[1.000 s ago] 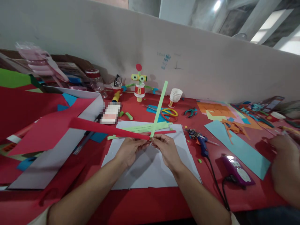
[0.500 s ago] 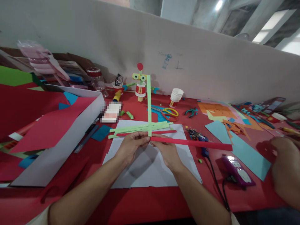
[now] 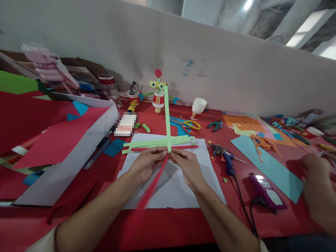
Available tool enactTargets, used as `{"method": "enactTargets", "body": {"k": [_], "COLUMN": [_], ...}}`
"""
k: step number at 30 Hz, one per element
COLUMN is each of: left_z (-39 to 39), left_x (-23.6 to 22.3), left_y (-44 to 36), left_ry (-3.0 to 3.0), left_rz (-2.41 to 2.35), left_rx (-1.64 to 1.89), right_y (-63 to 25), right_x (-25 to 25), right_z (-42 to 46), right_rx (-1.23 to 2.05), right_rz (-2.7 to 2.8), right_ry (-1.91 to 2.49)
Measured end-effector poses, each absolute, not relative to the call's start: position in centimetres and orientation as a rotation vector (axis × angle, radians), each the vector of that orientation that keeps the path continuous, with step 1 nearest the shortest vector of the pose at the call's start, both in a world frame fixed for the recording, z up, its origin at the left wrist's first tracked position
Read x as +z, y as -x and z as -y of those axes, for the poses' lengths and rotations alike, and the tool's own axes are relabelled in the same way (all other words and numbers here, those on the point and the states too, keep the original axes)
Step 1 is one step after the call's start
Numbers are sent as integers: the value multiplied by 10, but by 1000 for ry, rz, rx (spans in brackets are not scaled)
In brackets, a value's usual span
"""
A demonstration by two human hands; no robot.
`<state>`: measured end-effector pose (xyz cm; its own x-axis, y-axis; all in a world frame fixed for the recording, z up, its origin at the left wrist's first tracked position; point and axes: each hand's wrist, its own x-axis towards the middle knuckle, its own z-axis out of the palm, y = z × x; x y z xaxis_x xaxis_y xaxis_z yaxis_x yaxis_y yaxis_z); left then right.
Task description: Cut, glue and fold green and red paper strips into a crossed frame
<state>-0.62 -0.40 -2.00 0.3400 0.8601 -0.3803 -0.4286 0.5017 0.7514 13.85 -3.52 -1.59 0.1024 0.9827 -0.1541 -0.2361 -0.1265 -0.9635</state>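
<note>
My left hand and my right hand meet over white paper, both pinching the joined ends of two paper strips. The green paper strip stretches straight away from me. Toward me and to the left hangs the red paper strip, its loose end blurred by motion. Just beyond my fingers, several loose green strips and another red strip lie on the white paper.
A cup figure, scissors and stacked paper cups stand or lie toward the wall. On the right are a glue gun, a purple device and another person's arm. A white box holds coloured paper at left.
The red strip has swung from pointing right to pointing down and left toward me. My right hand's fingers have come up to the joint. The other person's hand has shifted slightly.
</note>
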Motion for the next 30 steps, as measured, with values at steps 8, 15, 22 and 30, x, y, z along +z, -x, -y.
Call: {"method": "enactTargets", "body": {"k": [8,15,22,30], "left_z": [8,11,12,11], "left_x": [-17,-17,-16,-15], "left_y": [2,-2,-4,-1], "left_ry": [-655,-766,-750,-687], "left_rz": [-845,-926,-936,-897], "left_rx": [960,1096,1188,1106], "right_y": [-134,-130,-131,-132], "right_x": [-15,-15,-16,-15], "right_z": [37,38,37,36], "right_rx": [1255,1187,1234,1293], "right_rz": [900,987,850,823], "right_ry": [1158,1094,1120,1139]}}
